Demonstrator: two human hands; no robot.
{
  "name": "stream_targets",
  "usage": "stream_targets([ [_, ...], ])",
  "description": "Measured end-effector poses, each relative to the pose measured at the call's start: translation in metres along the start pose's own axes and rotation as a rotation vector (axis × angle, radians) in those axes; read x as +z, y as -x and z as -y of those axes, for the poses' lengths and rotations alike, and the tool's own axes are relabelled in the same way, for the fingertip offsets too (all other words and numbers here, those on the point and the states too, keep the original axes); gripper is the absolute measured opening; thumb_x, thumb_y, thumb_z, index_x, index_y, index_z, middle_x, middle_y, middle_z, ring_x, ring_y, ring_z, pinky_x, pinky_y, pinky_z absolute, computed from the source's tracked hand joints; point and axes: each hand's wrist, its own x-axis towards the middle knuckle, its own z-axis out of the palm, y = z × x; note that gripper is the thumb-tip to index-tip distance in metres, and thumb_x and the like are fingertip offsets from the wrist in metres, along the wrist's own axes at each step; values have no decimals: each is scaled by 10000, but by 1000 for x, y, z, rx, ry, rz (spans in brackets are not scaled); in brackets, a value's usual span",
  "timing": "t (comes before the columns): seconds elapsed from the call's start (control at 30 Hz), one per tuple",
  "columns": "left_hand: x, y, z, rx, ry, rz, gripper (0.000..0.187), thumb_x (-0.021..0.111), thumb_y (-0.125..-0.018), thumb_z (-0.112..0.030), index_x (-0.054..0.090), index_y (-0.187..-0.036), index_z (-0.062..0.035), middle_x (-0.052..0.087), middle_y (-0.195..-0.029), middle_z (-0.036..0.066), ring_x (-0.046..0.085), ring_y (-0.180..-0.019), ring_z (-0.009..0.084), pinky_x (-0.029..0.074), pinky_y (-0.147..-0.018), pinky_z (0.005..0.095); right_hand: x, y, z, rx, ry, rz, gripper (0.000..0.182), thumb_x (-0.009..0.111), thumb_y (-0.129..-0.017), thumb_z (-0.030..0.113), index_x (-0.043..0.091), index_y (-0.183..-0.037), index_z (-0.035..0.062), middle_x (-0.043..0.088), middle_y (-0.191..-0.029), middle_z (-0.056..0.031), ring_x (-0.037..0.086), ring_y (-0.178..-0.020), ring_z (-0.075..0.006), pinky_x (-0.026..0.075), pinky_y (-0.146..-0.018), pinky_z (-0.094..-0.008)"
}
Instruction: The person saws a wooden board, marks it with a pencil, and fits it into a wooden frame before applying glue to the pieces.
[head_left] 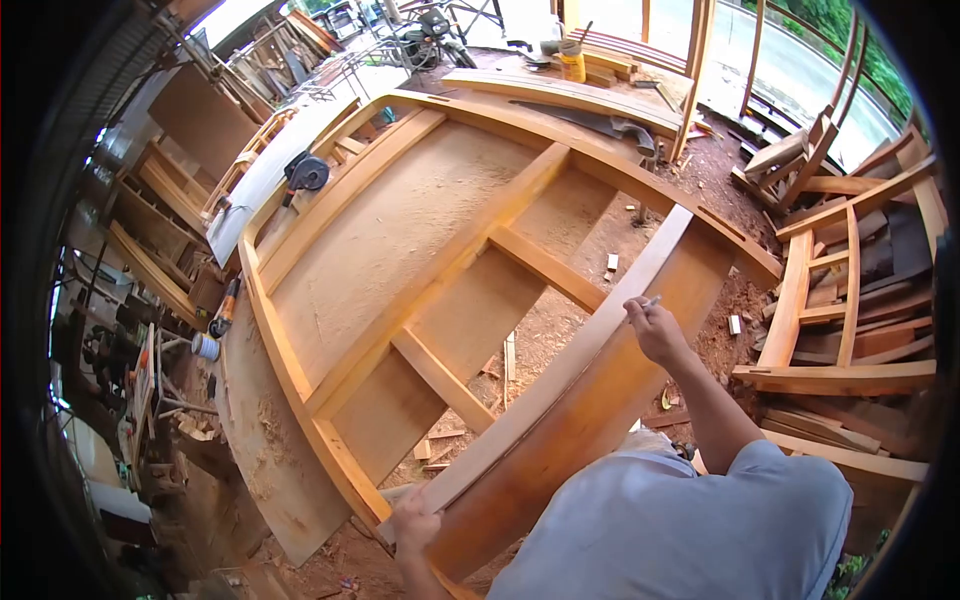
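A large wooden frame (445,275) with crossbars lies before me, raised over the dusty ground. Along its near side runs a long pale board (560,375), on top of a wide, darker upright plank (570,450). My left hand (413,520) is closed round the lower left end of the pale board. At the board's right part, my right hand (658,332) pinches a short, thin, light pencil (652,301), its fingers close to the board's near edge. The exact contact of the pencil tip with the wood is too small to tell.
A black power tool (306,172) rests on the frame's far left rail. Left of it stand an orange-and-black tool (226,305) and a wire spool (205,347). Wooden frame pieces (850,290) are stacked at right. Behind are a yellow container (572,62) and a motorcycle (435,38).
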Motion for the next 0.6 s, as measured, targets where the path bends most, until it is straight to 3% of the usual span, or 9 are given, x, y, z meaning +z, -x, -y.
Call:
stream_targets([
  [0.17, 17, -12, 1, 32, -132, 18, 590, 884, -634, -189, 715, -1188, -78, 718, -1123, 142, 668, -1064, 365, 526, -958, 455, -7, 23, 6, -31, -57, -69, 312, 539, -1073, 289, 622, -978, 3, 568, -749, -52, 522, -719, -160, 448, -673, -349],
  [0.23, 32, -16, -9, 44, -202, 9, 608, 915, -628, -257, 719, -1179, -89, 714, -1125, 125, 669, -1055, 358, 528, -947, 461, -18, 37, 20, 152, -121, 63, 315, 555, -1053, 297, 591, -1039, -16, 631, -863, -167, 592, -811, -293, 473, -745, -431],
  [0.27, 41, -19, -13, 34, -260, -8, 625, 927, -617, -318, 723, -1164, -96, 709, -1131, 110, 669, -1052, 351, 527, -937, 461, -20, 44, 23, 166, -119, 47, 315, 555, -1053, 297, 591, -1039, -16, 631, -863, -167, 592, -811, -293, 473, -745, -431],
  [0.33, 50, -26, -17, 55, -319, -2, 646, 939, -605, -380, 726, -1149, -104, 703, -1137, 95, 669, -1049, 344, 527, -927, 462, -29, 60, 23, 110, -12, -29, 299, 562, -1052, 281, 574, -1083, -16, 612, -852, -129, 576, -794, -233, 476, -720, -392],
  [0.37, 52, -24, -16, 35, -298, -21, 651, 937, -599, -406, 728, -1140, -111, 700, -1138, 82, 664, -1059, 336, 522, -927, 464, -32, 63, 7, 63, -57, -63, 242, 549, -1061, 241, 578, -1105, 5, 580, -825, -52, 545, -770, -140, 456, -676, -326],
  [0.4, 53, -23, -15, 12, -280, -43, 657, 935, -592, -432, 730, -1131, -118, 696, -1139, 69, 658, -1069, 328, 517, -927, 466, -39, 65, -5, 81, -58, -82, 242, 549, -1061, 241, 578, -1105, 5, 580, -825, -52, 545, -770, -140, 456, -676, -326],
  [0.47, 51, -25, -13, 31, -292, -24, 637, 932, -608, -421, 728, -1121, -103, 693, -1145, 73, 652, -1076, 329, 511, -941, 470, -54, 64, -24, 149, -426, -7, 186, 531, -1071, 206, 596, -1092, 33, 539, -808, 18, 503, -738, -72, 412, -629, -268],
  [0.53, 54, -30, -29, 33, -314, -23, 618, 928, -624, -409, 726, -1110, -87, 691, -1150, 77, 647, -1084, 330, 505, -956, 475, -75, 59, -31, 163, -471, -28, 153, 524, -1074, 177, 609, -1077, 50, 510, -797, 49, 460, -682, -48, 371, -587, -226],
  [0.6, 67, -43, -57, 420, -377, -375, 571, 922, -653, -340, 713, -1086, -33, 679, -1164, 102, 633, -1099, 321, 492, -989, 474, -97, 48, -47, 148, -701, -62, 143, 533, -1070, 165, 617, -1056, 49, 505, -778, 51, 433, -627, -38, 347, -537, -211],
])
